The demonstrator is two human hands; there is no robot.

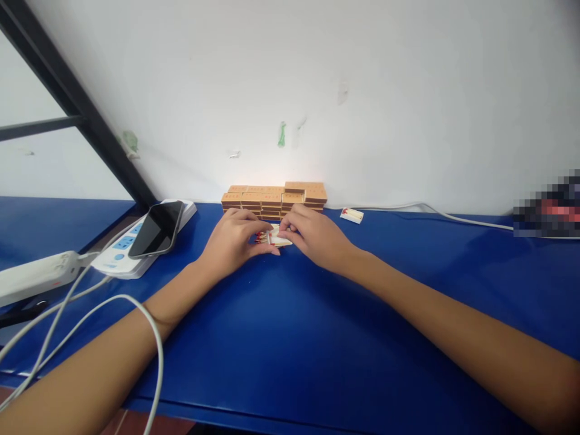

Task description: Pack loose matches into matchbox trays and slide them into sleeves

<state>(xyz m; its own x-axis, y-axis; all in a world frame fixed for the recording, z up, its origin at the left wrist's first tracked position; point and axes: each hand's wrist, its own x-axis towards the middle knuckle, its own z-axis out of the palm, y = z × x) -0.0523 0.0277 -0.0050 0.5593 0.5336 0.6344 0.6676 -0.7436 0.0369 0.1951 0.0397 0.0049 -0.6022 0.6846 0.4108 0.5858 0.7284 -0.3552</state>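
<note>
Both my hands meet over a small open matchbox tray [277, 238] with red-tipped matches, lying on the blue table [290, 338]. My left hand [233, 238] curls its fingers round the tray's left end, where the match heads show. My right hand [315, 238] pinches the tray's right end with fingers pressed together. Just behind them a stack of tan matchboxes [274, 199] stands against the white wall. A single small tray of matches [352, 214] lies to the right of the stack.
A black phone [157, 228] rests on a white power strip [136, 244] at the left. White cables [113, 302] cross my left forearm, and another white cable [453, 216] runs along the wall at the right. A black metal frame [77, 103] slants at the far left.
</note>
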